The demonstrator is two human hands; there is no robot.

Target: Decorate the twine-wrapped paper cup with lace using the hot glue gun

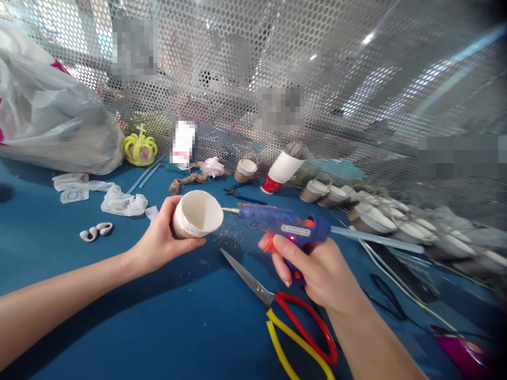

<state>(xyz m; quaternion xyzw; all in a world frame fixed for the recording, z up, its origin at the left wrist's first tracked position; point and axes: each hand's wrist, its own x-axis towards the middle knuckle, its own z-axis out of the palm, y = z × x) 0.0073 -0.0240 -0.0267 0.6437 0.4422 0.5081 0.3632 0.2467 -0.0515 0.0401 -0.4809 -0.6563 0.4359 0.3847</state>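
Note:
My left hand [162,237] is wrapped round a paper cup [194,216], tilted so its white inside faces me. White lace runs round its rim, with brown wrapping below. In my right hand [312,264] is a blue glue gun [273,219] with an orange trigger, a lit red light and a clear glue stick [376,240] out of its back. The metal nozzle points left, at or very near the cup's rim; whether it touches I cannot tell. Scissors [259,290] with red and yellow handles lie open on the blue table beneath the glue gun.
White lace [122,200] and earbuds [96,231] lie left, near a plastic bag [55,111] and a yellow crown-shaped piece [140,148]. Behind are twine [180,183], pliers [245,195], stacked paper cups [283,169] and a perforated metal screen [222,63]. Several wrapped cups [372,216] line the right.

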